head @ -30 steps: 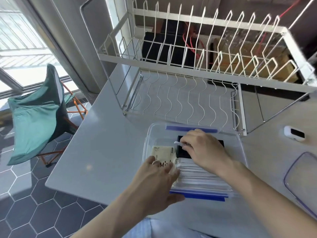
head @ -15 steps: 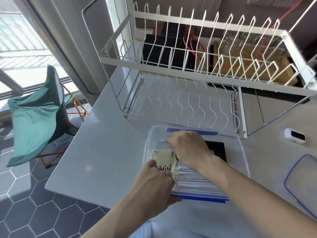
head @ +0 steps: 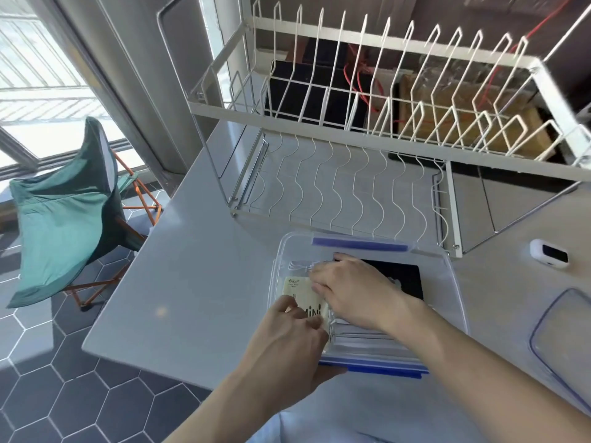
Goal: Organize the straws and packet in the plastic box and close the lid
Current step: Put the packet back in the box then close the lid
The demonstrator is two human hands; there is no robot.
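1. On the grey countertop [head: 198,282], just in front of the white dish rack [head: 367,129], we see the clear plastic box [head: 447,276] standing open, with blue clips along its far and near edges.
2. Both of our hands are down inside the box.
3. Our left hand [head: 287,343] rests over the near left corner, fingers loosely curled and lying on the cream packet [head: 303,298] printed "MINI"; the thumb hooks around the box's near blue edge. We cannot tell whether this hand pinches the packet or only presses on it.
4. The packet lies flat along the left wall of the box.
5. Our right hand [head: 351,292] reaches across from the right, palm down, fingertips bunched at the ends of the wrapped straws [head: 358,337]. We cannot tell whether it grips them or merely touches them.
6. The straws lie in a stack along the middle of the box, just beside the packet, and run under the right hand toward the near edge; their thin white ends poke out near the left far corner.
7. A black flat item [head: 403,279] lies on the box floor at the far right, partly covered by the right hand.
8. The lid [head: 563,334] lies on the countertop well to the right of the box, apart from it.
9. A small white device [head: 548,254] sits beyond the lid.
10. A green folding chair [head: 64,212] stands on the hexagon-tiled floor at left.
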